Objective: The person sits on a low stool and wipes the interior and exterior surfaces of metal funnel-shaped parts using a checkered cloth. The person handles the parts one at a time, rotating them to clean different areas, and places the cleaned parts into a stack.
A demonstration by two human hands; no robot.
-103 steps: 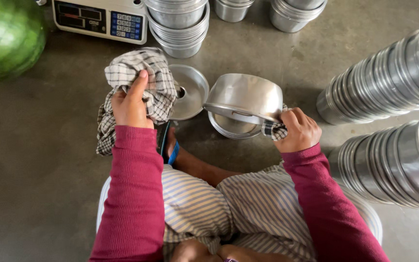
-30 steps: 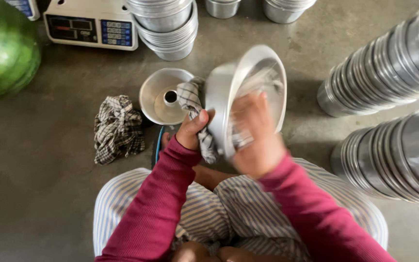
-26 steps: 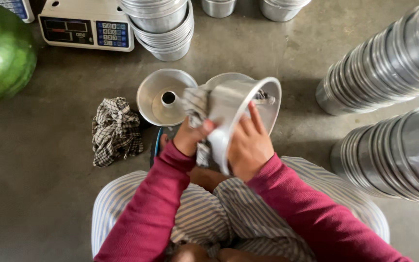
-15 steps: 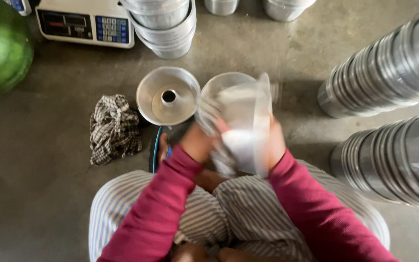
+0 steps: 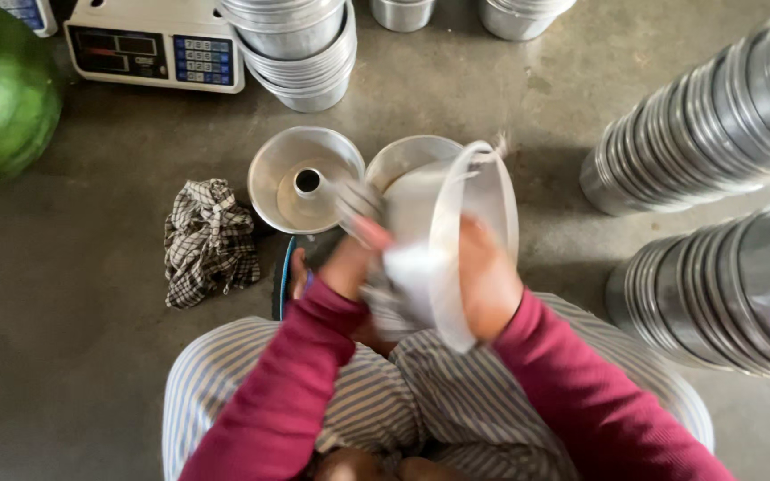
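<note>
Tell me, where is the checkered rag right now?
In the head view, the checkered rag lies crumpled on the concrete floor, on the person's left side, just left of the ring-shaped metal pan. Neither hand touches it.

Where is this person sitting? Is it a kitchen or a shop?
Probably a small workshop or shop floor for metal pans, not a kitchen. Long stacks of shiny metal pans lie on the bare concrete floor, a weighing scale stands nearby, and the hands hold a metal pan.
</note>
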